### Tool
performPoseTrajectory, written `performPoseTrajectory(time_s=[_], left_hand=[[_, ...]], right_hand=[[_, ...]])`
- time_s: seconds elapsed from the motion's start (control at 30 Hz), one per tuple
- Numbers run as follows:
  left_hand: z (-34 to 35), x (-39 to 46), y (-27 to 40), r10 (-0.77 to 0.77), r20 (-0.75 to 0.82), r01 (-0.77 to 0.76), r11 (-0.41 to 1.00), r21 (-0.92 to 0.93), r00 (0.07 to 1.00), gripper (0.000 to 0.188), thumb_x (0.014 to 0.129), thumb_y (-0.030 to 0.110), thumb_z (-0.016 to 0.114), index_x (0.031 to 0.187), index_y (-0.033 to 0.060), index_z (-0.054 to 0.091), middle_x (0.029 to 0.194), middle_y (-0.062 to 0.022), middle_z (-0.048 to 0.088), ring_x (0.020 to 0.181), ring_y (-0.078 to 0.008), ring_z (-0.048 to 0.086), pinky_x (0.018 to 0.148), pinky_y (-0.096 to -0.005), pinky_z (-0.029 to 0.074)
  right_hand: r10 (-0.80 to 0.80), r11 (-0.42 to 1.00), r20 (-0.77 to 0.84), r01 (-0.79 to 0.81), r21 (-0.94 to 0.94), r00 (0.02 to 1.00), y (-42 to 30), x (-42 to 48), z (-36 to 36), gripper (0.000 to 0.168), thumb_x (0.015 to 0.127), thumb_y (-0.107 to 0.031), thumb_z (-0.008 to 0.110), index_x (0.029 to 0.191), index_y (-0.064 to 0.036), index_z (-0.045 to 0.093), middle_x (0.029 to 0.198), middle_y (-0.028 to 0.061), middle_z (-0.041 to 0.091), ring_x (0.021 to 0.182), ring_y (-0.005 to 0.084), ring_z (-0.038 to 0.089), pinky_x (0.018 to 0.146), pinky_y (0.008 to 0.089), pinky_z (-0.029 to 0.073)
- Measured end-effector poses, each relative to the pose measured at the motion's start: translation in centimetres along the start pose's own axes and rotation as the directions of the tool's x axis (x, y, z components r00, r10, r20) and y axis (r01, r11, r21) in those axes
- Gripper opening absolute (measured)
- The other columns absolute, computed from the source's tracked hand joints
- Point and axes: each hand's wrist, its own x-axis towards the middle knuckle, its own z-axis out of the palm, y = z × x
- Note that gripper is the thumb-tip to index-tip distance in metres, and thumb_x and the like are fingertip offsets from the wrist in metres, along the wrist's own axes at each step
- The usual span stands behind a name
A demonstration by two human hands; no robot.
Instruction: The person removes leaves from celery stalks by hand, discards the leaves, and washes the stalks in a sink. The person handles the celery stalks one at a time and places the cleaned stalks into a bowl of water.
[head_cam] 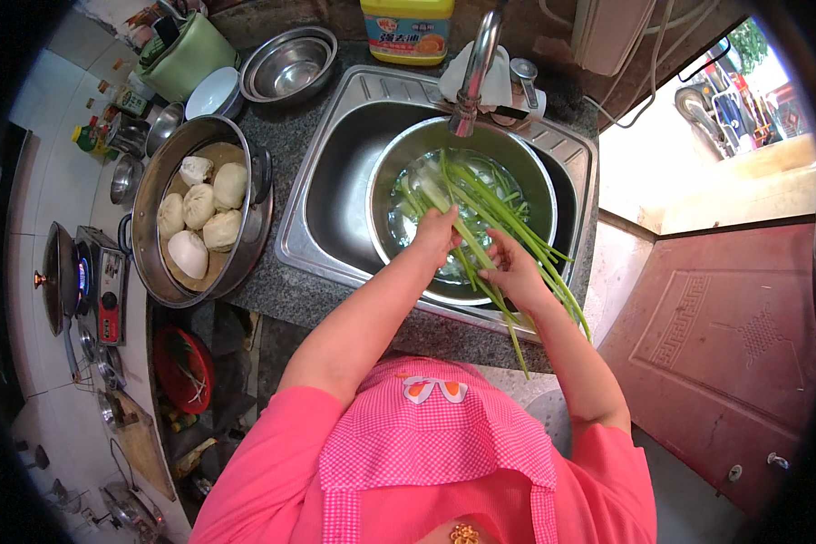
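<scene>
A bunch of long green vegetable stalks (pixel 479 248) lies slantwise over a big round metal basin (pixel 375 197). My left hand (pixel 438 236) grips the thick, pale part of the bunch, above the basin's water (pixel 408 228). Lower on the same stalks, the fingers and thumb of my right hand (pixel 513 272) close around them. More green stalks (pixel 547 262) trail over the basin's right rim, beside that hand. Cut or loose green pieces float in the water. The basin stands in a stainless steel sink (pixel 330 183), under a chrome faucet (pixel 477 71).
Left of the sink, a steamer pot (pixel 177 292) holds several white buns (pixel 198 206). Farther left, a lidded pan (pixel 58 279) sits over a lit gas burner (pixel 83 272). Metal bowls (pixel 292 64) and a yellow jug (pixel 408 30) stand behind. A reddish door (pixel 714 353) is at right.
</scene>
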Motion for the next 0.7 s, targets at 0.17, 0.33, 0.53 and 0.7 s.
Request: performPoseTrajectory(time_s=[0.17, 0.33, 0.53, 0.7], left_hand=[[0.4, -1.5, 1.0, 0.159, 0.116, -0.12, 0.949, -0.291, 0.98, 0.019, 0.091, 0.02, 0.05, 0.098, 0.0025, 0.047, 0.083, -0.0091, 0.053, 0.073, -0.0214, 0.056, 0.066, -0.0346, 0.051], [2.9, -4.2, 3.7, 0.128, 0.02, -0.107, 0.892, -0.439, 0.992, 0.026, 0.094, 0.027, 0.042, 0.079, 0.0058, 0.041, 0.065, -0.0042, 0.04, 0.052, -0.0142, 0.039, 0.045, -0.0269, 0.036], [-0.2, 0.5, 6.5, 0.069, -0.198, -0.159, 0.861, -0.484, 0.978, 0.034, 0.096, 0.031, 0.036, 0.075, 0.0048, 0.041, 0.054, -0.0017, 0.033, 0.04, -0.0143, 0.03, 0.035, -0.0271, 0.03], [0.7, -2.5, 6.4, 0.184, -0.01, -0.16, 0.829, -0.535, 0.983, 0.025, 0.096, 0.028, 0.037, 0.087, 0.004, 0.041, 0.066, -0.0045, 0.04, 0.055, -0.0149, 0.04, 0.049, -0.0288, 0.038]], right_hand=[[0.369, 0.92, 0.232, -0.389, 0.046, 0.9, -3.5, -0.2, -0.2, 0.035, 0.088, -0.016, 0.055, 0.119, -0.004, 0.049, 0.076, -0.003, 0.049, 0.07, 0.0073, 0.049, 0.06, 0.0189, 0.04], [0.197, 0.971, 0.195, -0.219, 0.095, 0.961, -3.2, -0.9, 1.7, 0.023, 0.092, -0.024, 0.047, 0.087, -0.002, 0.05, 0.07, 0.0043, 0.054, 0.061, 0.0132, 0.052, 0.055, 0.0312, 0.044], [-0.428, 0.627, 0.261, 0.492, -0.604, 0.865, -8.6, -4.5, 3.5, 0.013, 0.084, -0.017, 0.051, 0.08, -0.005, 0.051, 0.076, 0.0171, 0.053, 0.072, 0.0351, 0.056, 0.06, 0.0411, 0.046], [-0.067, 0.927, 0.044, 0.078, -0.367, 0.997, -8.0, -1.3, 0.3, 0.021, 0.083, -0.017, 0.056, 0.097, -0.002, 0.052, 0.096, 0.0181, 0.056, 0.082, 0.036, 0.057, 0.069, 0.0415, 0.047]])
